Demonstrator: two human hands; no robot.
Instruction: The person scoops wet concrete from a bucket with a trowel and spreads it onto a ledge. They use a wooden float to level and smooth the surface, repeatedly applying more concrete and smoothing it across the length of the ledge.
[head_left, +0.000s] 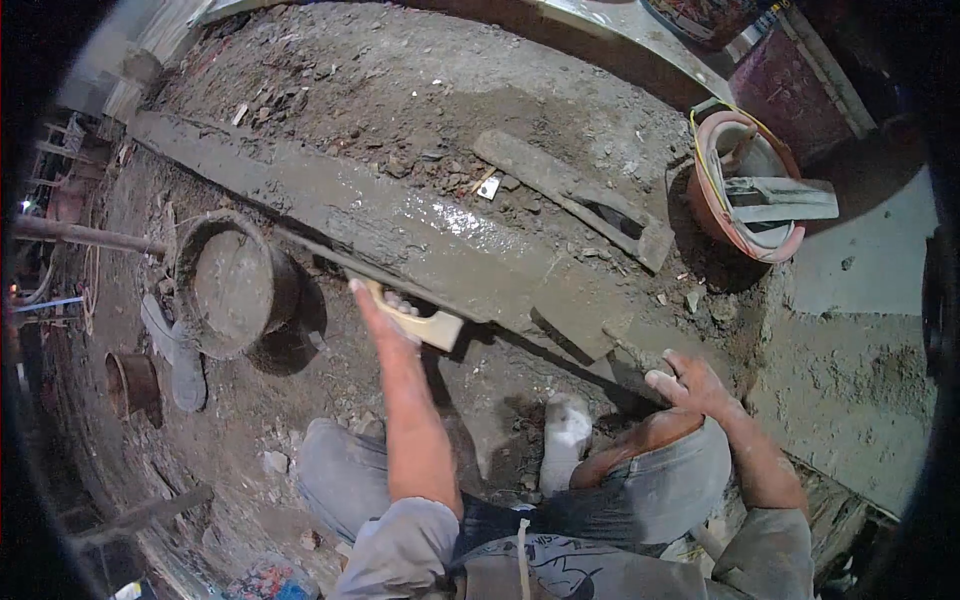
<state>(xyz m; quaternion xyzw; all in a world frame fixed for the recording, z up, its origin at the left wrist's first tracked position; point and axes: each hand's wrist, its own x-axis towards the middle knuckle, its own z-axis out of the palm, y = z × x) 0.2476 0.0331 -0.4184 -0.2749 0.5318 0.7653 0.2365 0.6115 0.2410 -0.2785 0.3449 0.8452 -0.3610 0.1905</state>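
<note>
My left hand is wrapped round the pale handle of a long plastering float. The float's thin blade stands on edge along the near side of a strip of wet grey mortar. On the right, my right hand is closed on the handle end of a trowel. Its mortar-coated blade lies at the near edge of the strip. My fingers partly hide the trowel's grip. Beyond the strip, a second, mortar-caked float rests on the rubble.
At left stands a round bucket of mortar, with a slipper and a small pot nearby. An orange bucket holding a tool sits at right, beside a smooth grey slab. Loose rubble covers the ground.
</note>
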